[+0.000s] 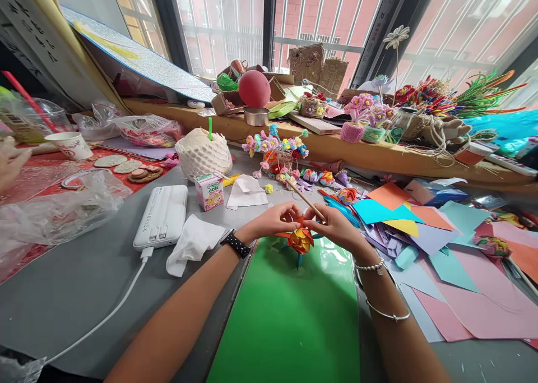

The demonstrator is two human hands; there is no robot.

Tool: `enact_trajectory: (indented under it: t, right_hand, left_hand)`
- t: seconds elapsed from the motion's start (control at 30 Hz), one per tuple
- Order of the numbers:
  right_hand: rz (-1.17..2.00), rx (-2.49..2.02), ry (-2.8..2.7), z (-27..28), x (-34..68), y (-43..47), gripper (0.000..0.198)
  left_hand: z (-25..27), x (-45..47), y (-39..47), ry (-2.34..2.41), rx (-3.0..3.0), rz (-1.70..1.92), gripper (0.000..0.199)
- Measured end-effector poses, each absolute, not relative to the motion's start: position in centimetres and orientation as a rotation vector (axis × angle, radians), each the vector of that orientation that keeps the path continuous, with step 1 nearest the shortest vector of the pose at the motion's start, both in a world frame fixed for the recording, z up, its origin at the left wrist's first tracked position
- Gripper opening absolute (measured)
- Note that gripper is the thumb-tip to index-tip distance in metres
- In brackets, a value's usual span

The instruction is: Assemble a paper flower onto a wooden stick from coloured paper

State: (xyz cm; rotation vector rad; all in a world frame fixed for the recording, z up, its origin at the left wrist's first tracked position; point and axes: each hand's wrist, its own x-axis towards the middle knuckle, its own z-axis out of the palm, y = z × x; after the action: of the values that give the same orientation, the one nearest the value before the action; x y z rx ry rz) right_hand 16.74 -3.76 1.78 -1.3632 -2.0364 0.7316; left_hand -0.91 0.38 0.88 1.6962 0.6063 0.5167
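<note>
At the far end of the green mat (290,321), head view: paper flower (301,241), orange and yellow with blue tips poking out beneath, right under my two grips. Left grip (294,217) pinched onto the flower's top edge, thumb and fingers together. Right grip (321,220) closed around a thin wooden stick (303,195) slanting up and left, its fingertips also at the flower's top, just beside my left ones. Mat lies on the grey desk (75,304). To the left: tissue (193,243), white power bank (163,217) with cable (115,303) plugged in, small pink carton (209,192), coconut (202,157) in foam net with a green straw (210,128). To the right: loose pile of coloured paper (471,282). Beyond: bunch of small craft flowers (273,147), then windowsill (332,139) carrying a red ball (254,89). Far left edge, another person's hand (12,161), blurry.
</note>
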Motion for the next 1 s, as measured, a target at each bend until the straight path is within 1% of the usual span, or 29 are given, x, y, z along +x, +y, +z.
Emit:
enact_trajectory:
  t: [0.4,0.7,1.0]
  right_hand:
    - [0.767,-1.345,-2.003,1.20,16.69,-3.54,0.012]
    - [0.682,-1.378,-2.005,0.73,16.38,-3.58,0.014]
    - [0.642,-1.402,-2.012,1.01,16.53,-3.58,0.016]
  left_hand:
    - [1.03,-0.75,0.29,0.628,1.724,0.524,0.017]
    - [0.82,-0.79,0.42,0.778,1.863,0.547,0.013]
    - [0.48,-0.98,0.87,0.750,1.869,0.524,0.021]
